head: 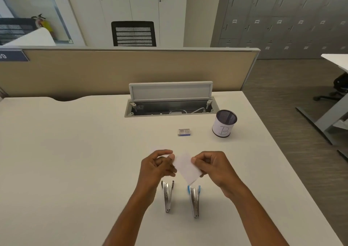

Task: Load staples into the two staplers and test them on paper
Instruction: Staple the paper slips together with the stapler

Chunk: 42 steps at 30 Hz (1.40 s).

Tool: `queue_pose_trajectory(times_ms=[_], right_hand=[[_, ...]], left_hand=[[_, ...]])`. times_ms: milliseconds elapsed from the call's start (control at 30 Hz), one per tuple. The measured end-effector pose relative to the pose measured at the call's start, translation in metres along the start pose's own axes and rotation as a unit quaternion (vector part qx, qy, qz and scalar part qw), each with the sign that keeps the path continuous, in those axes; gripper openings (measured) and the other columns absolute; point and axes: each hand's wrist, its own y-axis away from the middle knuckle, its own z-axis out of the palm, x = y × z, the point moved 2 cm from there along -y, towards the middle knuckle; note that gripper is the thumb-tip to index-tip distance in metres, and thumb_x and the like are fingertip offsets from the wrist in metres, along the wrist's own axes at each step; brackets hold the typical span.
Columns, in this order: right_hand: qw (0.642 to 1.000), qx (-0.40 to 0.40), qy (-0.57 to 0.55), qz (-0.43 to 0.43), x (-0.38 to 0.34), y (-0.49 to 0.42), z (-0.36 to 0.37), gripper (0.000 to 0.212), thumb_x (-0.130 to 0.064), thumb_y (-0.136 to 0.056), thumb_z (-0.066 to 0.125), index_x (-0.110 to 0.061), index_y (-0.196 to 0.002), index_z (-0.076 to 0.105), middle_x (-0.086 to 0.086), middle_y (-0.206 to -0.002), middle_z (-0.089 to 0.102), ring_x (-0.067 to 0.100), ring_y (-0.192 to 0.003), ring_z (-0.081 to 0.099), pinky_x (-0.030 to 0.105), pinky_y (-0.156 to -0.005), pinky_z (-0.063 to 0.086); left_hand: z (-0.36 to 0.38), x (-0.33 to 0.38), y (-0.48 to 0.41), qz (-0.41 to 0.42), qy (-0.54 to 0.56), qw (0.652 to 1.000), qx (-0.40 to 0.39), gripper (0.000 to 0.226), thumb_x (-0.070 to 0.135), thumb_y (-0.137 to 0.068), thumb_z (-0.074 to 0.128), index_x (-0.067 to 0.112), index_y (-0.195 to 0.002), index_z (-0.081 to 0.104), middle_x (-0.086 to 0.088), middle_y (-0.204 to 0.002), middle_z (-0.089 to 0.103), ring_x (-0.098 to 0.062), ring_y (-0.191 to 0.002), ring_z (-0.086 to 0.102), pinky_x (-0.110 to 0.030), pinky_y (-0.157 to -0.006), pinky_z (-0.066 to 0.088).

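Two staplers lie side by side on the white desk (pixel 75 151), just on the person's side of the hands, each with its long axis running near-to-far and its broader end pointing away. The plain stapler (pixel 167 196) lies nearest the left hand (pixel 160 165); the blue-trimmed stapler (pixel 194 200) lies nearest the right hand (pixel 212 168). Both hands are curled, thumb against fingertips, pinching a small slip of paper (pixel 186 167) by opposite edges, apparently held clear of the desk. The slip's lower corner hangs just over the far end of the blue-trimmed stapler, so that unit is judged the likelier one for testing next. Whether either magazine is loaded cannot be told. The staple box (pixel 185 132), mesh pen cup (pixel 224 123) and open cable hatch (pixel 169 102) stand well beyond the hands; nothing obstructs
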Motion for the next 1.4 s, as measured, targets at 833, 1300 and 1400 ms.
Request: queue_pose_trajectory(times_ms=[833, 1300, 1400], right_hand=[[0.837, 0.063, 0.529, 0.127, 0.115, 0.031, 0.035, 0.028, -0.049, -0.095, 0.047, -0.022, -0.099, 0.052, -0.002, -0.105, 0.060, 0.022, -0.097, 0.062, 0.032, -0.078, 0.045], [0.929, -0.203, -0.272, 0.146, 0.050, 0.033, -0.009, 0.046, -0.039, -0.104, 0.032, -0.004, -0.119, 0.059, 0.017, -0.090, 0.057, 0.014, -0.058, 0.038, 0.029, -0.056, 0.030], [0.954, -0.215, -0.172, 0.122, 0.042, 0.034, -0.005, 0.053, -0.060, -0.097, 0.037, -0.012, -0.098, 0.061, 0.012, -0.081, 0.053, 0.015, -0.058, 0.034, 0.027, -0.054, 0.030]], left_hand=[[-0.020, -0.020, 0.004, 0.028, -0.146, 0.989, 0.017, 0.017, 0.017, -0.088, 0.070, 0.017, -0.073, 0.075, 0.001, -0.065, 0.071, -0.014, -0.054, 0.062, -0.024, -0.056, 0.052], [-0.003, 0.003, -0.002, 0.032, -0.189, 0.979, -0.064, 0.024, 0.015, -0.089, 0.070, 0.027, -0.069, 0.075, 0.013, -0.066, 0.069, -0.002, -0.059, 0.055, -0.014, -0.056, 0.043], [0.003, 0.010, -0.002, 0.033, -0.223, 0.970, -0.091, 0.019, 0.017, -0.089, 0.069, 0.024, -0.074, 0.077, 0.014, -0.066, 0.070, -0.002, -0.060, 0.056, -0.013, -0.057, 0.043]])
